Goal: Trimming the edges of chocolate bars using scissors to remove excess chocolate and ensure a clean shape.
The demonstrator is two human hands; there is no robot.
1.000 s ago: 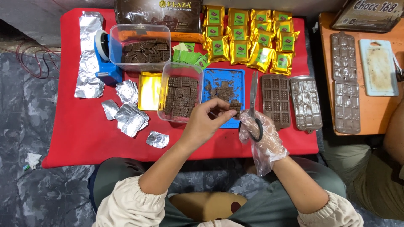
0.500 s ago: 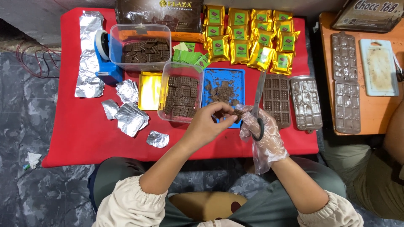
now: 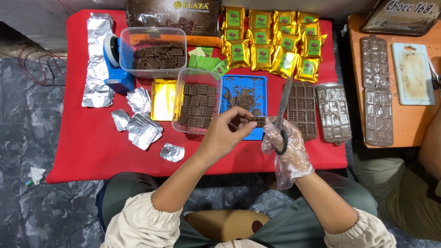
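So the small dark brown chocolate bar piece (image 3: 256,121) was a flat ridged slab, held level over the near edge of the blue plastic tray (image 3: 261,82), pinched at its left end. The long grey metal scissors with black handles (image 3: 281,115) stood nearly upright just right of it, blades pointing away, tips closed.

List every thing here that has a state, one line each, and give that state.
Left hand: bare, pinching a chocolate piece.
Right hand: gloved, holding scissors, blades shut.
Upper clear tub: lidless, holding chocolate pieces.
Lower clear tub: lidless, stacked with pieces.
Blue tray: scattered trimmings.
Gold packets: sealed, in rows.
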